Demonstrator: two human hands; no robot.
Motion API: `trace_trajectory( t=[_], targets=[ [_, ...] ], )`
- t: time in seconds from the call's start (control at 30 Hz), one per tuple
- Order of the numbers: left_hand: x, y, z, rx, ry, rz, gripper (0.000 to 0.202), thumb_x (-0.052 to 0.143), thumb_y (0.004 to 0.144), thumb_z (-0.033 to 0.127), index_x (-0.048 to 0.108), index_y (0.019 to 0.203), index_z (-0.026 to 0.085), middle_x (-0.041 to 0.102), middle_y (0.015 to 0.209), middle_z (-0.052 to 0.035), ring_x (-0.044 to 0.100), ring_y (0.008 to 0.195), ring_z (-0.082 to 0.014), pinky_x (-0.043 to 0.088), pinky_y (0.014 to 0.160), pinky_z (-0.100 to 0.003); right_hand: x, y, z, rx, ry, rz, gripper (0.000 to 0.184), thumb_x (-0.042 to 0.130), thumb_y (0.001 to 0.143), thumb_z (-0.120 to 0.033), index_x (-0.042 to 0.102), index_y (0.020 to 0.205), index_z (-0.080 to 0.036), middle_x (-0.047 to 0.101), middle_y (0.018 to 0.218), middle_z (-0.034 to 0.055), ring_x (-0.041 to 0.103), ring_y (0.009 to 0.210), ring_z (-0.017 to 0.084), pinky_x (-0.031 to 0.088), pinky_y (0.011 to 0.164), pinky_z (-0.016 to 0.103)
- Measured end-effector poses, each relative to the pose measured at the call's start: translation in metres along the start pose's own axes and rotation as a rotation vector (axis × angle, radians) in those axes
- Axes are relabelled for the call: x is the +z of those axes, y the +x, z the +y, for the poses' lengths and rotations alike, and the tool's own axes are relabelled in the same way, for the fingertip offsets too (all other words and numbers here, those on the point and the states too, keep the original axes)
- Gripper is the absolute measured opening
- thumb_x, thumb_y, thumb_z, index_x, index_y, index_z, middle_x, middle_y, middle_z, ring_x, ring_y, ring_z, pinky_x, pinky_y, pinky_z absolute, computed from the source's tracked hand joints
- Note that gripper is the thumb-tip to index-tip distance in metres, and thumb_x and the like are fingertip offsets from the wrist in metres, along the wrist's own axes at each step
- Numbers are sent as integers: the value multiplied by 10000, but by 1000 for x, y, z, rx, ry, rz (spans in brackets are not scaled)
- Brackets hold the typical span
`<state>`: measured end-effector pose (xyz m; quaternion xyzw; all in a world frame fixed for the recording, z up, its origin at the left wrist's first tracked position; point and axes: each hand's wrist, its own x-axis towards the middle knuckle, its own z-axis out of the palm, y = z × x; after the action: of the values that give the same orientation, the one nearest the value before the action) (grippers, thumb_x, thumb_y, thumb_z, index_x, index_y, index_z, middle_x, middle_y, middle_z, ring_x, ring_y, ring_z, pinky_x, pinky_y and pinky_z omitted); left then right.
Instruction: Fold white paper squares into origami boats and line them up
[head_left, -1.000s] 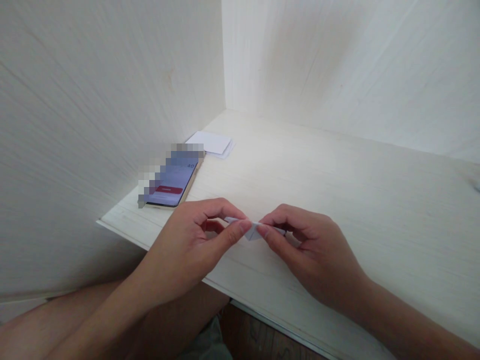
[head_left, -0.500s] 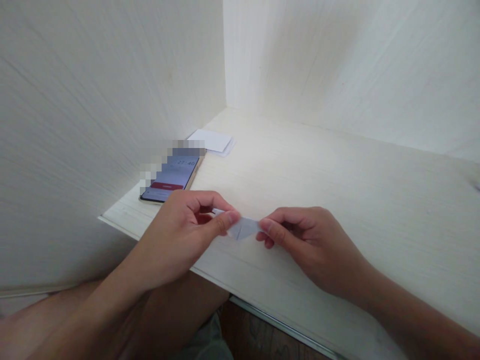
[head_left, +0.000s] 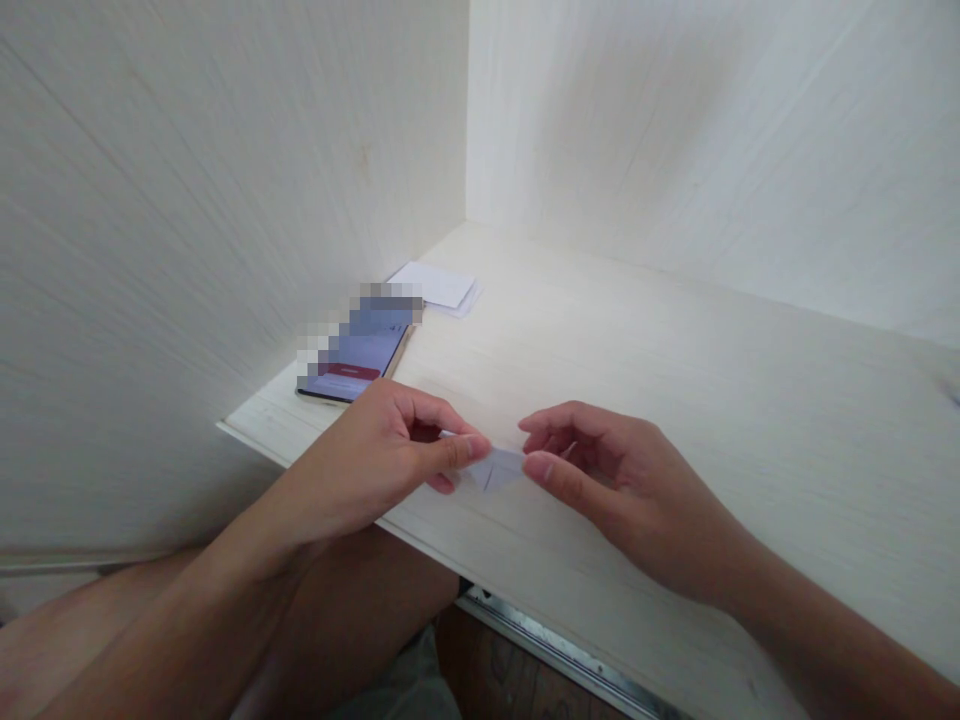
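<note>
A small piece of folded white paper (head_left: 496,470) is held just above the light tabletop, its creases showing and its lower edge coming to a point. My left hand (head_left: 397,455) pinches its left part between thumb and index finger, hiding that end. At the paper's right tip is my right hand (head_left: 611,475), thumb close to or touching the edge. Its index finger is lifted away from the thumb, so the fingers are apart.
A phone (head_left: 367,340) with a lit screen lies by the left wall panel. Behind it rests a small stack of white paper (head_left: 435,284). The table's front edge (head_left: 420,545) runs above my legs, with a metal rail (head_left: 555,645) below it.
My right hand has loosened its pinch, its index finger rising off the paper. My left hand keeps its hold. The whole view has shifted slightly.
</note>
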<state>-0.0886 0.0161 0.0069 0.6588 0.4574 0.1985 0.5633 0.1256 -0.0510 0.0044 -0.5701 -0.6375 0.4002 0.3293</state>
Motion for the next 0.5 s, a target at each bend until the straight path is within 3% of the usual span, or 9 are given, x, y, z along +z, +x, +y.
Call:
trace_trajectory(
  t=[0.2,0.5],
  targets=[
    [5,3,-2,-10,-97,-24,131,794,770,340,841,757,218,784,698,-34,638,574,-122,482,487,-168,2,0,1,-47,-59,-28,218,621,919,-303,723,766,-186,656,652,-2,519,595,125,389,536,259],
    [0,1,0,109,-162,-71,229,769,793,302,753,606,172,684,579,-8,554,525,-94,451,491,-165,0,-4,1,34,108,-100,253,676,885,-332,695,685,-178,598,614,-12,473,597,119,356,548,261]
  ],
)
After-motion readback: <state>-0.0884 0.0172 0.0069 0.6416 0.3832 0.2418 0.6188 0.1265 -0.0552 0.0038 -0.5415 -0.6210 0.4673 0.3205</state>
